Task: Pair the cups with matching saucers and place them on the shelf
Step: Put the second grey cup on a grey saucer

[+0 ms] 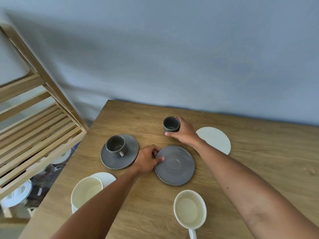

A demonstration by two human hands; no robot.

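The head camera looks down on a wooden surface (241, 169) set against a grey-blue wall (172, 49). The right hand (184, 133) is wrapped around a small dark grey cup (170, 124) at the far middle of the surface; fingers close round its right side and the thumb lies along its near base, and the cup stands upright on the wood. The left hand (147, 160) is closed on the left rim of a bare dark grey saucer (175, 165), thumb on top of the rim and the other fingers curled at its edge; the saucer lies flat on the surface, just near of the held cup.

Left of that saucer, and just beside it, a second dark grey saucer (119, 159) carries another dark grey cup (116, 145), upright, its handle pointing toward the near side. At the near left, a cream cup (87, 189) sits on a cream saucer (107, 177), partly hidden by the left forearm. At the near middle, a second cream cup (189, 210) stands directly on the wood, its handle toward the near edge. At the far right, a lone cream saucer (215, 138) lies flat, partly covered by the right wrist.

To the left of the surface stands a slatted wooden shelf (34, 126); pale dishes (17, 194) show blurred through its lower slats.
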